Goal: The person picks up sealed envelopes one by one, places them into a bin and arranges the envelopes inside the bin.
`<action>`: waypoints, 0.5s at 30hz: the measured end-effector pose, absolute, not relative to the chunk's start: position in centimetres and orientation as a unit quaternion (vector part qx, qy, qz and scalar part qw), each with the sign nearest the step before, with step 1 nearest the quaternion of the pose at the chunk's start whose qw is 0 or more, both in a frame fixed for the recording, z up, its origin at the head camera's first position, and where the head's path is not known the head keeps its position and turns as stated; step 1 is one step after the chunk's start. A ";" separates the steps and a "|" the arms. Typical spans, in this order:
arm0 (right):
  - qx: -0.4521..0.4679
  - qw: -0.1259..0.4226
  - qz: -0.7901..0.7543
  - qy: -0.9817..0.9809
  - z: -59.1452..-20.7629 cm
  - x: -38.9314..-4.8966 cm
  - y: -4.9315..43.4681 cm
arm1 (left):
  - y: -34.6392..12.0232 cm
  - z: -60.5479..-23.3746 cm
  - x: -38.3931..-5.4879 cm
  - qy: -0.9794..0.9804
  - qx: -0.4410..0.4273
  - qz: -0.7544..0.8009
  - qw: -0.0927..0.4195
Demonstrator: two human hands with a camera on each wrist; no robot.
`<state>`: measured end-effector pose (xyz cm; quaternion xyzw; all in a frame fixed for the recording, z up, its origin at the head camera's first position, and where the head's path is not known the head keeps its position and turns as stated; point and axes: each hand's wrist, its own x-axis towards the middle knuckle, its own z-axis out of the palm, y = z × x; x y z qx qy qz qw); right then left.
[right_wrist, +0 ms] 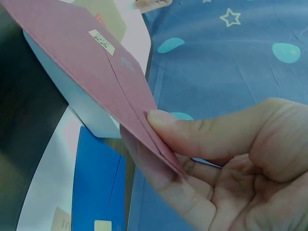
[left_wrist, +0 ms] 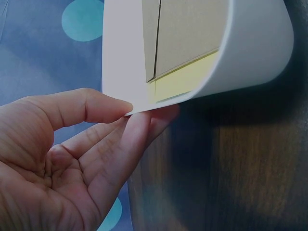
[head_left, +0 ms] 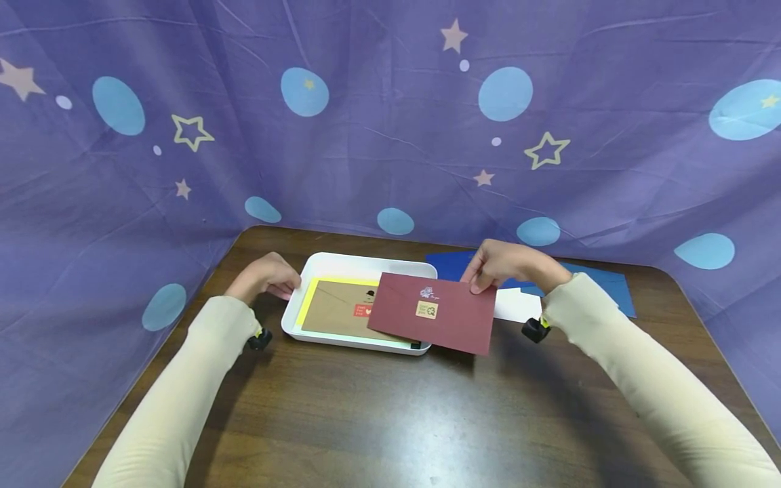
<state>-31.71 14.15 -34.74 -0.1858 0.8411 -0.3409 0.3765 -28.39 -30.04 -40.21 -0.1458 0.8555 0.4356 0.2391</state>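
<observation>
Maroon envelope (head_left: 439,322): tilted, its left part over the white tray (head_left: 342,343), its right part out past the tray's right end; whether it touches the contents, I cannot tell.
Right hand (head_left: 503,263): thumb on top and fingers beneath, pinching the envelope's far right corner.
Step in hand: apparently bringing this envelope over to the tray.
Next move: likely calls for a shift left, lowering it flat inside the rim, then loosening the pinch.
Left hand (head_left: 268,276): thumb and fingers pinch the tray's left wall, probably to steady it.
Tray contents: a brown envelope (head_left: 332,308) with a red sticker, lying over a yellow sheet (head_left: 307,303); layers below are hidden.
Right of tray: dark blue envelope (head_left: 451,268), white paper (head_left: 518,305) and lighter blue envelope (head_left: 610,285), on the wooden table (head_left: 366,420).
</observation>
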 end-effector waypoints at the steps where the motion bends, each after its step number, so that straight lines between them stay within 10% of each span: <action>1: -0.184 0.377 -0.340 0.842 -34.8 -31.8 13.9 | -30.0 -40.2 -28.4 0.855 -0.146 0.436 0.239; 15: -0.174 0.371 -0.319 0.854 -34.7 -31.9 10.0 | -30.3 -40.4 -28.5 0.853 -0.144 0.440 0.241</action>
